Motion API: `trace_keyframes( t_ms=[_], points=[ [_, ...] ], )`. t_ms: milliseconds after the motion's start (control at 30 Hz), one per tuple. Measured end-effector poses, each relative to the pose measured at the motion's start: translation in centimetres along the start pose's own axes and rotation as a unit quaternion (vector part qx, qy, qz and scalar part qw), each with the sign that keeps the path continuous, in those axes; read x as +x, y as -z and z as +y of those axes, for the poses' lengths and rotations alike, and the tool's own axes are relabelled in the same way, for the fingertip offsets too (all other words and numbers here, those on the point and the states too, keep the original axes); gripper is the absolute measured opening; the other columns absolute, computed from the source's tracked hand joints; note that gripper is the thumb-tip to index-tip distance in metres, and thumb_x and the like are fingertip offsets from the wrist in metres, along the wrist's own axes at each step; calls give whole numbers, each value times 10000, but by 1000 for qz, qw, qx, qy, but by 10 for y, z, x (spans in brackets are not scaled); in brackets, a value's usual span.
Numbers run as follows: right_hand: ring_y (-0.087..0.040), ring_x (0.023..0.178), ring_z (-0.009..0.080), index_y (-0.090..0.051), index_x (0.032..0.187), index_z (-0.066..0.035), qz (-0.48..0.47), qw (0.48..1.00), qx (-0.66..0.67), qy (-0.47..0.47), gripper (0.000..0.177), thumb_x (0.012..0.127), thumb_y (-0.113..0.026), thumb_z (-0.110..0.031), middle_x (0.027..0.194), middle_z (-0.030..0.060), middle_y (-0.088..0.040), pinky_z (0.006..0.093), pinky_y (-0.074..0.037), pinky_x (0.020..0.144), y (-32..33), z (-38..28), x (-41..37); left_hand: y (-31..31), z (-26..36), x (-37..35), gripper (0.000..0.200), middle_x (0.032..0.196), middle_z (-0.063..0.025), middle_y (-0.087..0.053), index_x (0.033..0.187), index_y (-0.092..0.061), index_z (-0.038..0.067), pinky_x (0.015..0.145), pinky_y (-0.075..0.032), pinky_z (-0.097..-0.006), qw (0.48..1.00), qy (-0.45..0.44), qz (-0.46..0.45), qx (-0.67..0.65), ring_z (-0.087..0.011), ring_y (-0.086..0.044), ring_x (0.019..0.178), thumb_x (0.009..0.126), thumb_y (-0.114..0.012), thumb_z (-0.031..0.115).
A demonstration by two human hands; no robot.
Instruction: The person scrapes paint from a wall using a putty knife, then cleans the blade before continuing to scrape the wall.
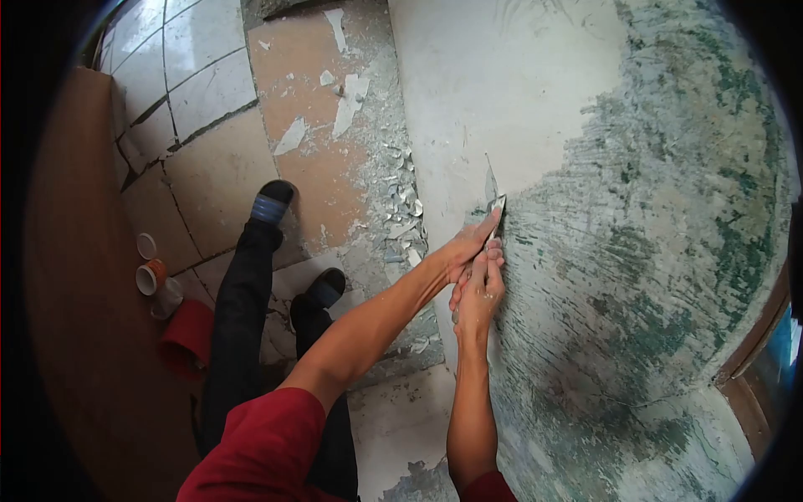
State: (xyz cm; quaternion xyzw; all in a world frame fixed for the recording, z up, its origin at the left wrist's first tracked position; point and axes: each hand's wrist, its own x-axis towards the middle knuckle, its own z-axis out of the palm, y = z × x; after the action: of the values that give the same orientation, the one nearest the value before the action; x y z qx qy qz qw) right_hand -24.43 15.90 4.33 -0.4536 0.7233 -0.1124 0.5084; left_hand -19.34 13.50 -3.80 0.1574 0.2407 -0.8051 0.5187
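Both hands meet on one scraper [499, 203], whose metal blade lies against the wall [535, 100] at the edge of the pale coating. My left hand [468, 251] is wrapped on it nearer the blade, with a finger stretched along it. Just below, my right hand [480, 293] is closed round the handle, which the fingers mostly hide. A thin grey scraped streak runs up from the blade. To the right, the wall surface is rough, grey and green.
Paint flakes [401, 205] lie along the wall's foot and over the floor tiles [209, 176]. A red bucket [186, 335] and an orange-and-white cup [150, 277] are at the left beside my legs. A wooden frame [753, 402] edges the right side.
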Motion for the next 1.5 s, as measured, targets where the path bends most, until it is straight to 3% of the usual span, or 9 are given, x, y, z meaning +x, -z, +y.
trace_keyframes(
  t_ms=[333,500,533,800,900,1067,1233,1400,1500],
  points=[
    [-374,380,75,-509,1047,-16,23,999,41,-11,297,973,-413,-287,564,1,-411,220,-299,316,-14,-5,-8,3,7,-2,559,611,6,-448,825,-480,65,515,-471,-275,994,-28,35,96,-130,-507,562,826,-527,622],
    [-369,382,66,-516,1057,-48,24,998,56,-25,281,973,-417,-297,564,-6,-413,217,-294,320,-15,-11,-7,5,8,-5,549,586,-6,-469,716,-445,95,501,-468,-274,994,8,37,105,-131,-515,582,828,-517,627],
    [-365,367,58,-460,1256,-15,1,998,55,-28,390,978,-425,-285,560,-10,-406,216,-283,305,-18,-8,5,7,18,2,553,583,-9,-473,710,-449,91,497,-467,-273,996,6,29,82,-133,-513,567,826,-520,627],
    [-378,375,67,-424,1281,-14,62,995,66,-39,415,973,-428,-291,562,-7,-403,220,-301,310,-22,-2,-17,1,15,-13,544,597,-4,-479,695,-444,91,494,-473,-278,994,42,22,103,-134,-528,569,827,-535,610],
    [-369,373,86,-491,1041,-34,38,994,90,-45,272,971,-415,-286,570,9,-414,224,-288,304,-37,-8,-9,14,21,-3,540,602,-8,-480,702,-445,92,494,-477,-288,994,41,26,96,-139,-533,568,831,-530,608],
    [-383,374,86,-496,948,-45,42,995,85,-42,265,973,-417,-296,561,4,-421,230,-295,320,-25,-3,-16,10,23,-7,547,603,-16,-498,711,-454,89,498,-476,-285,987,57,35,145,-140,-534,567,813,-550,618],
    [-386,371,86,-498,954,-40,35,996,79,-32,272,975,-412,-298,554,8,-430,230,-289,309,-33,5,-8,12,18,1,593,592,-21,-507,668,-468,93,492,-470,-292,992,15,44,120,-142,-538,564,801,-514,669],
    [-379,377,84,-501,965,-41,29,996,75,-41,279,973,-421,-308,555,-2,-406,230,-294,317,-31,-4,-5,7,34,-10,554,610,-24,-495,702,-468,76,483,-473,-293,985,71,38,152,-146,-529,549,818,-549,611],
    [-377,377,81,-507,1023,-43,26,995,92,-43,276,970,-431,-303,557,-6,-399,235,-293,318,-36,4,-1,16,24,1,588,624,-37,-519,680,-471,76,478,-473,-295,991,16,47,123,-147,-535,551,804,-532,648]
  ],
)
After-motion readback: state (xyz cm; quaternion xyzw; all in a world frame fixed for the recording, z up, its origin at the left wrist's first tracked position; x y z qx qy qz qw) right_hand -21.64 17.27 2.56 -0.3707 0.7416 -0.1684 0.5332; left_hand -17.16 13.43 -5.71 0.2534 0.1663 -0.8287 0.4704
